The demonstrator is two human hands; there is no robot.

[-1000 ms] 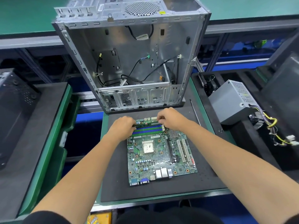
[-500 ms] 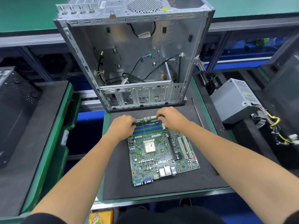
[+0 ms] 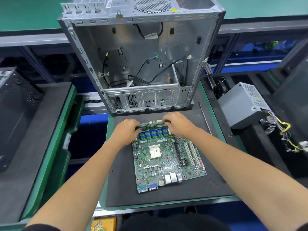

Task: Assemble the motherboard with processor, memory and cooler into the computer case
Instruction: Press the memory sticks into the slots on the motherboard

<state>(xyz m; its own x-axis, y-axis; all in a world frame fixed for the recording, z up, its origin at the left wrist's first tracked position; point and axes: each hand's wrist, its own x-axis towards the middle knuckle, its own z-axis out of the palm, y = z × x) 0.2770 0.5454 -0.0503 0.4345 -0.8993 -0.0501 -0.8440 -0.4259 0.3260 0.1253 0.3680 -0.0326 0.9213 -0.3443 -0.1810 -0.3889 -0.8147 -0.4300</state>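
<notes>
A green motherboard (image 3: 166,165) lies flat on a black foam mat (image 3: 123,189), with the processor (image 3: 155,151) seated in its socket. Blue memory slots (image 3: 152,133) run along its far edge. A green memory module (image 3: 152,125) sits over the farthest slot. My left hand (image 3: 125,131) grips the module's left end and my right hand (image 3: 176,122) grips its right end, fingers curled over the top edge. The open silver computer case (image 3: 141,64) stands just behind the board, loose cables hanging inside. No cooler is in sight.
A grey power supply (image 3: 241,104) with a yellow and black wire bundle lies on the black tray to the right. A thin metal rod (image 3: 204,117) lies on the mat's right side. A black case (image 3: 15,105) sits at the left.
Both hands stay on the ends of the memory module at the far slot. Only the view has shifted slightly.
</notes>
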